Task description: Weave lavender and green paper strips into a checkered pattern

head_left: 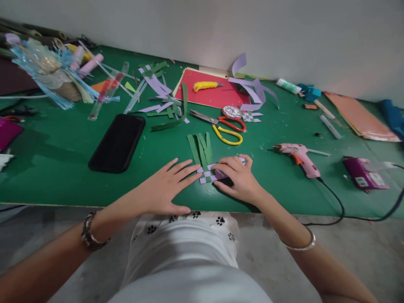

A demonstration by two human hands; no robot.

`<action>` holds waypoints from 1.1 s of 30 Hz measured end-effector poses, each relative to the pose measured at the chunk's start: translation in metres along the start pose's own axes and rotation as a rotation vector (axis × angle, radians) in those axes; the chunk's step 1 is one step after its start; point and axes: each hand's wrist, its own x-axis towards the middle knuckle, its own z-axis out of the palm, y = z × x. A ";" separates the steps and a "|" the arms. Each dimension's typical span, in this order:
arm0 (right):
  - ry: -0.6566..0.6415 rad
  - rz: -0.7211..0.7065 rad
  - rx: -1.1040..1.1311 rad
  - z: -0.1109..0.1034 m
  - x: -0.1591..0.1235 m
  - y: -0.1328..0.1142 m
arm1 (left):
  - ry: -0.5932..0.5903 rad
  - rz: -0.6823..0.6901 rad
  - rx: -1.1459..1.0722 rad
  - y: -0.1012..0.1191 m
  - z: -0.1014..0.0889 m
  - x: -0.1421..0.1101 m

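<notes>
A small woven piece of purple and green paper strips (207, 174) lies flat near the table's front edge. Long green strips (204, 149) fan out from its far side. My left hand (168, 185) rests palm down with its fingers spread, two fingertips touching the weave's left edge. On the other side, my right hand (238, 179) curls over the purple strips (222, 170), its fingers and thumb bent around them and partly hiding them. Beyond the weave lie scissors (217, 122) with red and yellow handles.
A black phone (117, 143) lies left of my hands. A pink glue gun (299, 158) with a cord is at right. Farther back are a yellow cutter (206, 86) on red paper (202, 96), loose purple strips (257, 92), a ruler (109, 90) and a round patterned disc (232, 112).
</notes>
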 end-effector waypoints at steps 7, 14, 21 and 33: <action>-0.056 -0.052 0.040 -0.003 0.005 -0.010 | -0.021 -0.013 0.015 0.000 0.002 0.000; -0.172 -0.051 0.137 -0.003 0.030 -0.009 | -0.002 -0.026 0.044 0.001 0.001 0.000; -0.038 0.037 0.060 0.000 0.017 -0.010 | 0.017 -0.033 0.037 0.001 0.003 -0.002; 0.087 0.099 0.059 0.002 0.001 -0.008 | 0.082 0.025 -0.009 0.001 0.001 -0.002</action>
